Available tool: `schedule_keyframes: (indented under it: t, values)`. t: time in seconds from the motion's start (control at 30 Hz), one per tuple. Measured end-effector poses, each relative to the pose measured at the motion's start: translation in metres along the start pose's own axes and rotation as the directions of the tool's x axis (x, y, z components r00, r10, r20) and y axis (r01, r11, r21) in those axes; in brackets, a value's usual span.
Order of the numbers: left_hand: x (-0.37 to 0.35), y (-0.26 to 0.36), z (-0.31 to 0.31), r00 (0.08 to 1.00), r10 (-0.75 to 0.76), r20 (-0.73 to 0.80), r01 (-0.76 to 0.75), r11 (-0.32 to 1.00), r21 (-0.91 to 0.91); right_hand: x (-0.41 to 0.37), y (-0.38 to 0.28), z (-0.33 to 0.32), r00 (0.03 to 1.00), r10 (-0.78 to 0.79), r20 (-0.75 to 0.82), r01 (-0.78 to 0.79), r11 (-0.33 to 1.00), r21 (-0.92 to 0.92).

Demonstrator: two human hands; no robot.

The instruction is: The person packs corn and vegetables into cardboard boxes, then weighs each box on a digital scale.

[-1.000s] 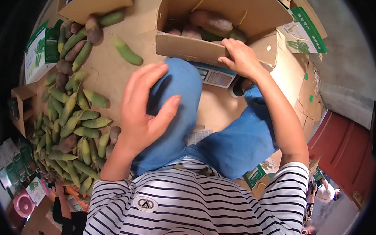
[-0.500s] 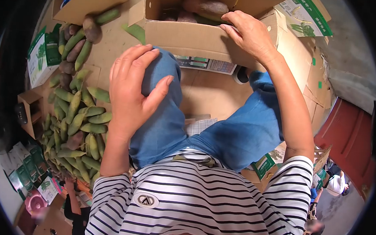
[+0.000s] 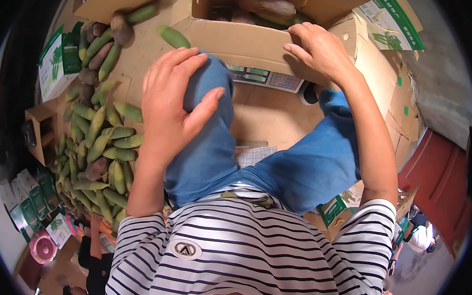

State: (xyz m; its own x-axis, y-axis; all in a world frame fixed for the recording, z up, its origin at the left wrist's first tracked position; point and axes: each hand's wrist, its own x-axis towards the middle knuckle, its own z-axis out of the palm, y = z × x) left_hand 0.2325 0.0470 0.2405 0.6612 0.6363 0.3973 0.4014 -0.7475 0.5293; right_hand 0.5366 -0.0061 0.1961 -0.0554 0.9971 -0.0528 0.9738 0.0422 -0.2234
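Observation:
My left hand (image 3: 172, 99) lies on my left knee with the thumb apart from the fingers, holding nothing. At the near wall of an open cardboard box (image 3: 241, 43), my right hand (image 3: 321, 50) rests by the rim, fingers stretched and thumb apart. Inside that box lie a few reddish-brown, long vegetables that look like radishes (image 3: 275, 8), partly hidden by the wall. One green radish (image 3: 173, 37) lies on the cardboard just beyond my left hand. Beneath the box, a scale (image 3: 266, 78) with a display panel and keys shows in part.
To my left spreads a large pile of green radishes (image 3: 105, 146), with some brownish ones among them. Another cardboard box (image 3: 118, 0) stands at the upper left, a white-green printed box (image 3: 53, 66) below it. A printed flap (image 3: 389, 22) is at upper right. Other people are at the lower edges.
My right hand has shifted slightly along the box rim, its fingers drawn back from inside. My left hand stays on my knee. The view has tilted slightly.

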Motion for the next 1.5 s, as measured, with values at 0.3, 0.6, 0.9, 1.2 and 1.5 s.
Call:
schedule_keyframes:
  t: [0.3, 0.6, 0.9, 1.2, 1.5]
  values:
    - [0.000, 0.005, 0.009, 0.999, 0.031, 0.029, -0.028, 0.995, -0.101, 0.001, 0.001, 0.006, 0.984, 0.057, 0.167, -0.064, 0.997, 0.040]
    - [-0.121, -0.141, 0.061, 0.767, -0.622, 0.159, 0.641, 0.731, -0.232, 0.009, 0.007, 0.019, 0.985, 0.051, 0.162, -0.070, 0.991, 0.114]
    - [-0.374, -0.175, 0.063, 0.041, -0.946, 0.322, 0.693, 0.259, 0.673, 0.008, 0.006, 0.024, 0.979, 0.113, 0.172, -0.138, 0.981, 0.139]
    - [-0.438, -0.163, 0.071, -0.167, -0.979, 0.116, 0.799, -0.065, 0.598, 0.006, 0.019, 0.030, 0.945, 0.238, 0.222, -0.264, 0.960, 0.093]
    - [-0.442, -0.164, 0.084, -0.225, -0.972, 0.065, 0.790, -0.143, 0.596, 0.008, 0.011, 0.028, 0.946, 0.229, 0.230, -0.274, 0.943, 0.187]
